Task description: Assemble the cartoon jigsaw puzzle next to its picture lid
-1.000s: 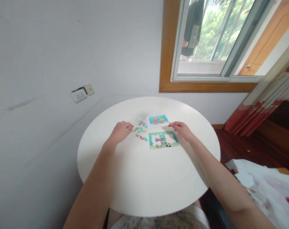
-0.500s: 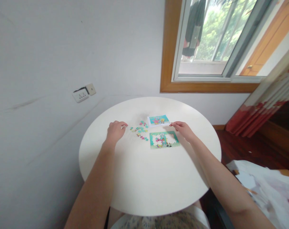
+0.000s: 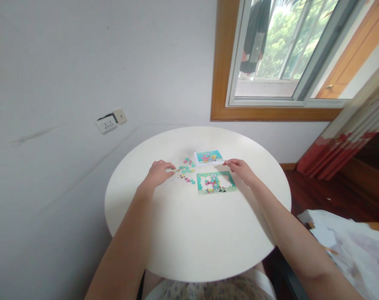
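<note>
My left hand reaches in at the left edge of a loose group of puzzle pieces, with thumb and forefinger closing on a small piece there. The pieces are teal, pink and yellow. To their right lies a partly filled jigsaw puzzle with a green border, filled at its middle and bottom, white gaps showing at both sides. Above its right corner, my right hand holds its fingertips pinched together, close to the picture box. Whatever small thing is in that pinch is too tiny to make out.
Everything lies on a round white table standing against a white wall with a socket. A wood-framed window is behind. White plastic bags lie at the lower right, below a red and cream curtain.
My left hand has moved right, from beside the loose pieces to the leftmost ones, and its fingertips have come together there. My right hand has stayed in place, pinched.
</note>
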### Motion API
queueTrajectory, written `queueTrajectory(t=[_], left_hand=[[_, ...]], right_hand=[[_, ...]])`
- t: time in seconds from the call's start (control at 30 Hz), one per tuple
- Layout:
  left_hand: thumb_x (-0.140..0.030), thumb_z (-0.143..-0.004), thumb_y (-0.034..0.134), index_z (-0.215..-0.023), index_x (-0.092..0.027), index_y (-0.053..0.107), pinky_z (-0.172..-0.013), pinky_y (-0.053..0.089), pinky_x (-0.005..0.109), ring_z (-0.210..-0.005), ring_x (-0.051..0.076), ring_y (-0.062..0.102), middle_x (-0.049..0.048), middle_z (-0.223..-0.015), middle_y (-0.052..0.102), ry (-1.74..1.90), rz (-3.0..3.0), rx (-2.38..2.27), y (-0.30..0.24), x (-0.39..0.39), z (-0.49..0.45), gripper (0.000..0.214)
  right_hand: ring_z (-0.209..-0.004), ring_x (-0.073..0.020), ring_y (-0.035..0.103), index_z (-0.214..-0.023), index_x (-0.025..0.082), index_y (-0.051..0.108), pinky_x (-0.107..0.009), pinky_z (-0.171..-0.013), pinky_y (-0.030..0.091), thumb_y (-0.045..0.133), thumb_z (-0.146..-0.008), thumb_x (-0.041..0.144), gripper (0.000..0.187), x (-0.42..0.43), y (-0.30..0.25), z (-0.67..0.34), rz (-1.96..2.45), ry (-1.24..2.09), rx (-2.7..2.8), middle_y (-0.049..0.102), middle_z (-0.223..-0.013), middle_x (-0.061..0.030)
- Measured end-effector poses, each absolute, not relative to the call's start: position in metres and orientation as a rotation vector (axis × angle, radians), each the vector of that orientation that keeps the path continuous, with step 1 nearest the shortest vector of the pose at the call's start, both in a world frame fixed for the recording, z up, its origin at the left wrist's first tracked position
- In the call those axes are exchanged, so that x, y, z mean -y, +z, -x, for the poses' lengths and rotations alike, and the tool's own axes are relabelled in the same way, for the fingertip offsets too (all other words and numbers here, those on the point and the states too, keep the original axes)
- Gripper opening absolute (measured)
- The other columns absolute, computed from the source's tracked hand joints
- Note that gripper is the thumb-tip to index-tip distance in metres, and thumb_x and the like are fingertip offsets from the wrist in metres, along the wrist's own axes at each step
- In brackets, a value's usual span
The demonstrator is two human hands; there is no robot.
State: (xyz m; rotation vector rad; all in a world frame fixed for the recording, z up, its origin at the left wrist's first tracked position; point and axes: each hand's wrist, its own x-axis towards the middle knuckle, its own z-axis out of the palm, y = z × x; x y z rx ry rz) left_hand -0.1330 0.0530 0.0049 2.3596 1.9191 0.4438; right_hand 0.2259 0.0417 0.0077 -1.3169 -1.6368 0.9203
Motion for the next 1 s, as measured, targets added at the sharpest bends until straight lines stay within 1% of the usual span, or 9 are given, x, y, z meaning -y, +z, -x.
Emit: queueTrajectory(t=[0.1,0.17,0.27,0.33,0.4,0.53,0.7,0.83,1.0], left_hand=[[-0.035,-0.078,0.058,-0.095,-0.027,0.072,-0.097,0.035,0.038,-0.099,0.025,0.054,0.0063,-0.098,0.063,0.471,-2.328,-1.940,0.007,-0.052,0.130,0.024],[-0.034,-0.077,0.059,-0.093,-0.028,0.073,-0.096,0.035,0.037,-0.099,0.025,0.053,0.0061,-0.097,0.062,0.488,-2.303,-1.955,0.007,-0.051,0.128,0.022],[-0.033,-0.076,0.059,-0.092,-0.028,0.073,-0.096,0.036,0.037,-0.099,0.025,0.053,0.0060,-0.096,0.062,0.496,-2.288,-1.954,0.006,-0.052,0.128,0.021],[-0.034,-0.076,0.059,-0.092,-0.028,0.073,-0.096,0.036,0.037,-0.099,0.025,0.053,0.0058,-0.097,0.062,0.495,-2.295,-1.955,0.004,-0.053,0.129,0.021],[-0.035,-0.077,0.059,-0.092,-0.028,0.072,-0.096,0.036,0.037,-0.099,0.024,0.053,0.0054,-0.096,0.062,0.496,-2.307,-1.961,0.001,-0.055,0.130,0.022],[-0.035,-0.078,0.058,-0.093,-0.028,0.072,-0.095,0.036,0.036,-0.097,0.024,0.053,0.0053,-0.095,0.063,0.492,-2.339,-1.971,-0.001,-0.056,0.131,0.022],[-0.032,-0.079,0.059,-0.096,-0.026,0.072,-0.096,0.037,0.036,-0.097,0.023,0.055,0.0056,-0.096,0.064,0.439,-2.387,-1.945,0.001,-0.054,0.130,0.022],[-0.031,-0.079,0.062,-0.096,-0.025,0.072,-0.096,0.037,0.036,-0.097,0.023,0.056,0.0059,-0.096,0.065,0.470,-2.367,-1.959,0.003,-0.053,0.128,0.021],[-0.031,-0.079,0.063,-0.095,-0.026,0.072,-0.095,0.037,0.037,-0.098,0.023,0.057,0.0053,-0.094,0.065,0.457,-2.378,-1.942,0.002,-0.053,0.126,0.019]], right_hand=[[-0.056,-0.0123,0.039,-0.088,0.014,0.071,-0.027,-0.057,0.030,0.051,-0.077,0.057,0.049,-0.041,0.007,-0.225,1.307,0.897,1.663,0.047,-0.057,0.0014],[-0.060,-0.0140,0.044,-0.089,0.014,0.072,-0.027,-0.059,0.033,0.052,-0.079,0.054,0.046,-0.041,0.008,-0.220,1.281,0.859,1.721,0.055,-0.063,-0.0015],[-0.074,-0.0174,0.053,-0.092,0.016,0.073,-0.029,-0.068,0.039,0.053,-0.082,0.042,0.034,-0.045,0.013,-0.201,1.171,0.749,1.925,0.066,-0.081,-0.0065],[-0.080,-0.0176,0.055,-0.094,0.018,0.074,-0.029,-0.076,0.040,0.053,-0.083,0.031,0.027,-0.048,0.020,-0.179,1.033,0.632,2.148,0.068,-0.085,-0.0068],[-0.083,-0.0176,0.056,-0.096,0.019,0.074,-0.030,-0.082,0.038,0.055,-0.082,0.024,0.024,-0.051,0.027,-0.153,0.988,0.481,2.305,0.068,-0.082,-0.0065],[-0.091,-0.0208,0.055,-0.101,0.023,0.073,-0.031,-0.085,0.036,0.057,-0.083,0.025,0.025,-0.058,0.035,-0.101,1.140,0.262,2.497,0.067,-0.093,-0.0078],[-0.104,-0.0244,0.051,-0.106,0.029,0.070,-0.033,-0.084,0.038,0.052,-0.086,0.029,0.027,-0.063,0.031,-0.060,1.267,0.101,2.607,0.063,-0.106,-0.0086],[-0.108,-0.0257,0.050,-0.105,0.028,0.070,-0.035,-0.086,0.039,0.049,-0.087,0.031,0.028,-0.066,0.026,-0.048,1.338,0.027,2.644,0.062,-0.107,-0.0097],[-0.107,-0.0263,0.051,-0.103,0.029,0.071,-0.036,-0.085,0.041,0.052,-0.084,0.030,0.027,-0.072,0.022,-0.044,1.379,0.073,2.629,0.063,-0.107,-0.0092]])
